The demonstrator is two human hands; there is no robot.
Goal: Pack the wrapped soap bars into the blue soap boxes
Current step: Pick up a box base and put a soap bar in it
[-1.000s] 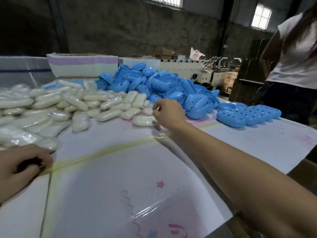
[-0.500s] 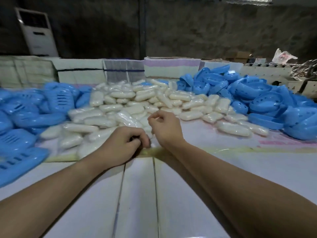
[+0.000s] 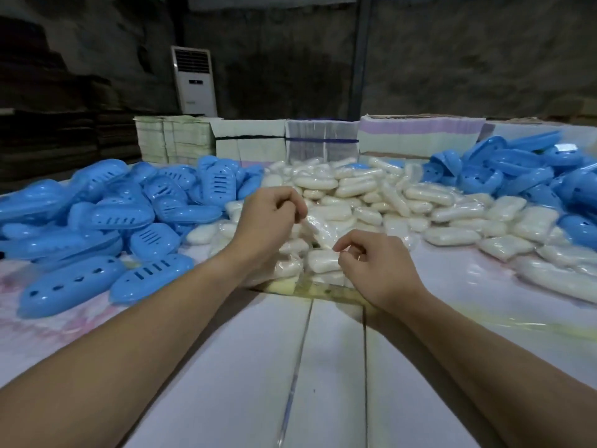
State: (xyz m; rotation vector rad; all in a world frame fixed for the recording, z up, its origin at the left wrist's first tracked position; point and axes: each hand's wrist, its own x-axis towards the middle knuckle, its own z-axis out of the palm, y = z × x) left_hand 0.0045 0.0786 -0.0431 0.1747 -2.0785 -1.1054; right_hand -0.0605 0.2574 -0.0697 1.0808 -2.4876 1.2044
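A heap of white wrapped soap bars [image 3: 381, 195] lies across the middle of the table. Piles of blue soap boxes sit on the left [image 3: 129, 208] and on the far right [image 3: 517, 169]. My left hand [image 3: 268, 221] is raised over the near edge of the heap, its fingers curled and pinching the upper end of one tilted wrapped soap bar [image 3: 319, 232]. My right hand [image 3: 374, 266] is lower and to the right, thumb and forefinger pinched at the clear wrapper at that bar's lower end. Several bars under my hands sit in clear plastic.
The white table top [image 3: 323, 367] stretches bare toward me. Stacks of flat cartons [image 3: 323, 140] line the table's far edge. A white standing air conditioner [image 3: 193, 82] is against the dark back wall.
My view has swung left, from the right box pile and a standing person to the left one. Both hands came together at the heap; the left has risen with a bar's end.
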